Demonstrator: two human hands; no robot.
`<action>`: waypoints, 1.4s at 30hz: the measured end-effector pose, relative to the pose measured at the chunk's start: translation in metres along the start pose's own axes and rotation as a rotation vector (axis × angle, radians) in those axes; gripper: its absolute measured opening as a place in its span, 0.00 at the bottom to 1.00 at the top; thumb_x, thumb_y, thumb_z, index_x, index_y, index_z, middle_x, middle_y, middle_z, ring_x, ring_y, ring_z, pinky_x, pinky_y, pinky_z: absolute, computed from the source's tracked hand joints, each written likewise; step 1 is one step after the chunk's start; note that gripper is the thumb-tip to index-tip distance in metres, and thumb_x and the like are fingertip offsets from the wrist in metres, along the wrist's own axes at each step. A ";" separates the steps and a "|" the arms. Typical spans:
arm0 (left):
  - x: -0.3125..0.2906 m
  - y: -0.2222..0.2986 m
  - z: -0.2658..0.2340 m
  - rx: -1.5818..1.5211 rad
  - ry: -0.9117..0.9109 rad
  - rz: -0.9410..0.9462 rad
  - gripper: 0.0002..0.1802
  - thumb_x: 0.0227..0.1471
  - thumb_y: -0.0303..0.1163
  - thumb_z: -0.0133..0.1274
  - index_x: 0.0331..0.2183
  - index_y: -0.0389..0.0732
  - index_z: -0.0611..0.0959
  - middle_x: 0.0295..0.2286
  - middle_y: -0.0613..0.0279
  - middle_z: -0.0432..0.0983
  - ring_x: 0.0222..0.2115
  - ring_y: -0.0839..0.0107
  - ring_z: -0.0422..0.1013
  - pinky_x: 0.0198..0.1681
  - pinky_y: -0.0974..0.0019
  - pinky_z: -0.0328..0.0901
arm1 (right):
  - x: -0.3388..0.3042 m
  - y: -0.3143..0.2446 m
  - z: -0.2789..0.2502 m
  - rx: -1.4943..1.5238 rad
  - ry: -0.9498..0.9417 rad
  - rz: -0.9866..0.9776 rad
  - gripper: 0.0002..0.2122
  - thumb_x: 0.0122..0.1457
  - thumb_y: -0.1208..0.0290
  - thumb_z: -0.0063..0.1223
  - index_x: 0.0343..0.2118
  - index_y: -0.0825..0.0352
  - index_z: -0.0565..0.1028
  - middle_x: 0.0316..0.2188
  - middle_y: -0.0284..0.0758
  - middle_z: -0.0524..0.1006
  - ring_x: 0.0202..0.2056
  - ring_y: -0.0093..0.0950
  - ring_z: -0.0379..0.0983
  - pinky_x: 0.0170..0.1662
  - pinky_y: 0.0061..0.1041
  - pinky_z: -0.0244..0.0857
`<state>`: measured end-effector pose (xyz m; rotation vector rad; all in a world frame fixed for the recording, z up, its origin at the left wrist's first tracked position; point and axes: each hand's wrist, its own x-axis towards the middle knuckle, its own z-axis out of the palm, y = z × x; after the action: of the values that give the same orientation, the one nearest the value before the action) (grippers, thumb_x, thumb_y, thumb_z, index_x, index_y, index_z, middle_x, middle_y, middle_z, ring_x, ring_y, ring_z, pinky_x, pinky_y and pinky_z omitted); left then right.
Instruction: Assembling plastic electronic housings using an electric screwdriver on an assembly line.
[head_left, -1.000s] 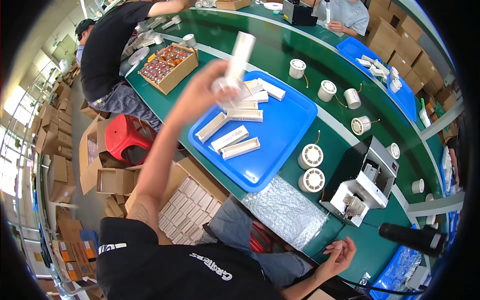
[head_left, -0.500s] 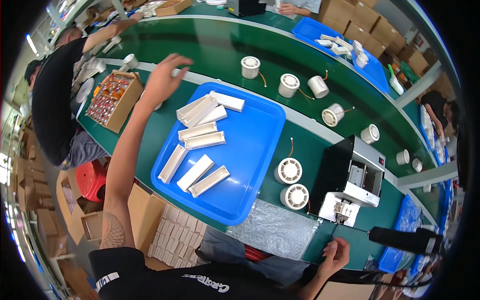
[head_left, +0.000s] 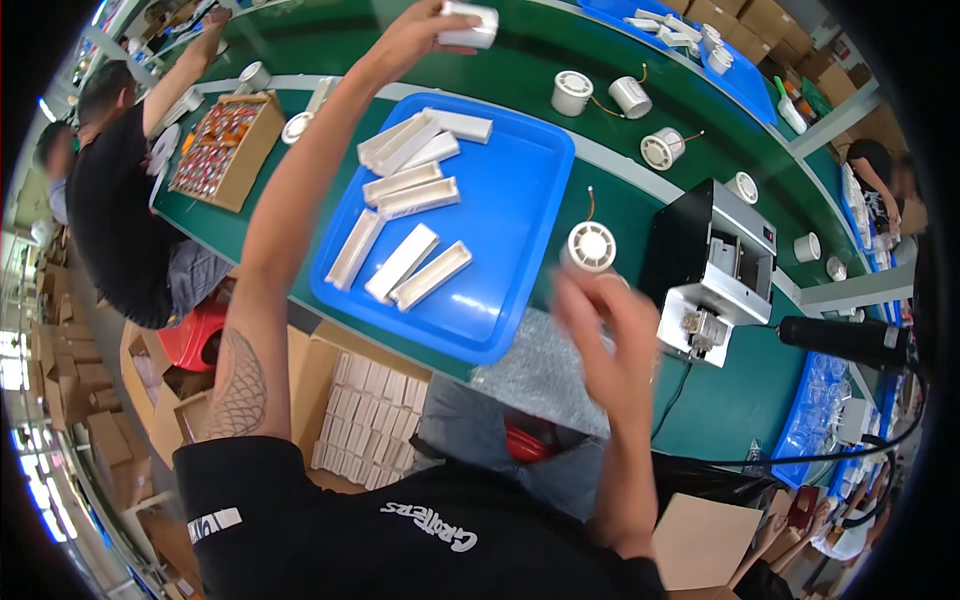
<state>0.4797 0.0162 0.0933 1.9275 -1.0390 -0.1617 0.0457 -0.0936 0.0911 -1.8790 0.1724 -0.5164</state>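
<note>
Over the green belt, my left hand is closed round a white cylindrical housing. My right hand is smeared by motion above the bench, just below a white round housing with a slotted top and a short orange wire. It covers most of a second such housing, and its grip cannot be made out. A blue tray between my arms holds several open white rectangular troughs. To the right stands a black and silver machine with a small metal fixture at its front.
More white housings sit along the belt. A carton of red and orange small parts stands at left, by a co-worker. Below the bench is a box of stacked white pieces. A black cylindrical tool juts in at right.
My left hand has reached forward and taken hold of a housing from the belt. My right hand has moved forward and left to the housings beside the tray. The whole view has shifted.
</note>
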 end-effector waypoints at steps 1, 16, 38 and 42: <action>-0.034 0.016 -0.009 -0.426 -0.021 0.015 0.34 0.58 0.43 0.62 0.60 0.36 0.74 0.51 0.46 0.80 0.54 0.56 0.77 0.53 0.60 0.72 | 0.034 0.009 0.021 -0.136 -0.163 -0.026 0.08 0.64 0.77 0.57 0.45 0.70 0.79 0.37 0.45 0.82 0.35 0.41 0.82 0.41 0.32 0.75; -0.331 0.167 0.158 -1.070 0.092 -0.200 0.19 0.73 0.42 0.49 0.42 0.36 0.85 0.54 0.51 0.75 0.50 0.64 0.77 0.44 0.60 0.80 | -0.010 -0.001 -0.030 -0.004 -0.093 -0.077 0.16 0.61 0.74 0.66 0.48 0.70 0.72 0.36 0.44 0.83 0.35 0.34 0.81 0.38 0.31 0.73; -0.305 0.235 0.297 -0.468 -0.017 0.132 0.14 0.69 0.35 0.54 0.39 0.35 0.88 0.37 0.56 0.82 0.39 0.65 0.77 0.46 0.63 0.69 | -0.117 0.031 -0.094 0.499 0.413 -0.154 0.11 0.70 0.70 0.59 0.49 0.71 0.75 0.46 0.45 0.85 0.46 0.27 0.81 0.52 0.29 0.72; -0.305 0.230 0.295 -0.450 -0.023 0.135 0.13 0.68 0.34 0.55 0.40 0.35 0.88 0.36 0.56 0.82 0.38 0.63 0.77 0.45 0.62 0.69 | -0.113 0.025 -0.085 0.492 0.329 0.009 0.14 0.62 0.77 0.69 0.46 0.72 0.77 0.41 0.39 0.86 0.39 0.22 0.82 0.42 0.23 0.77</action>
<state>0.0045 -0.0113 0.0136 1.4500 -1.0419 -0.3139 -0.0883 -0.1348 0.0622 -1.3077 0.2453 -0.7827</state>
